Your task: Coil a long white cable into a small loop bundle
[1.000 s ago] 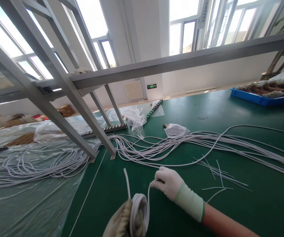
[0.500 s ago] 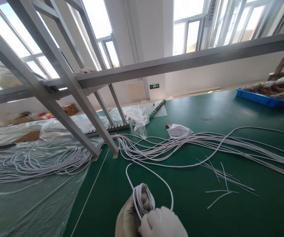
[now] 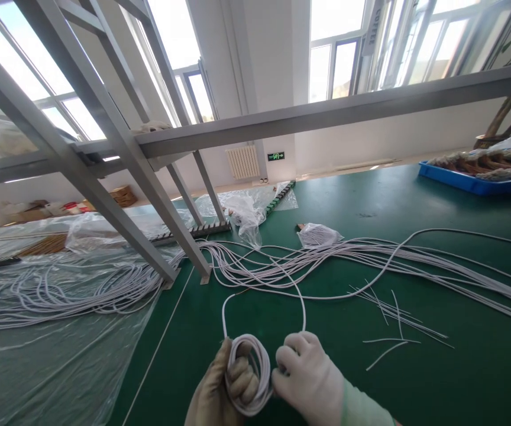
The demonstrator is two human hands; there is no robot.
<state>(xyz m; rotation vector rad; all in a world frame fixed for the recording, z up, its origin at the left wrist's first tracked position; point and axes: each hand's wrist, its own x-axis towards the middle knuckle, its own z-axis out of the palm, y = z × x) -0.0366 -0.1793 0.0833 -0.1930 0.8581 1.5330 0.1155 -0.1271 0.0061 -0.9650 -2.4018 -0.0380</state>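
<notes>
My left hand, in a tan glove, holds a small coil of white cable wound around its fingers at the bottom centre. My right hand, in a white glove with a green cuff, pinches the cable right beside the coil. A free loop of the same cable arches up from both hands over the green table. Behind it lies a long spread of white cables.
A grey metal frame slants across the left and overhead. Clear plastic sheet with more cables covers the left. Short cable offcuts lie to the right. A small plastic bag and a blue tray sit farther back.
My right hand went from reaching out along the cable to coming back against the coil. The coil in my left hand has gained a turn and the free loop stands taller.
</notes>
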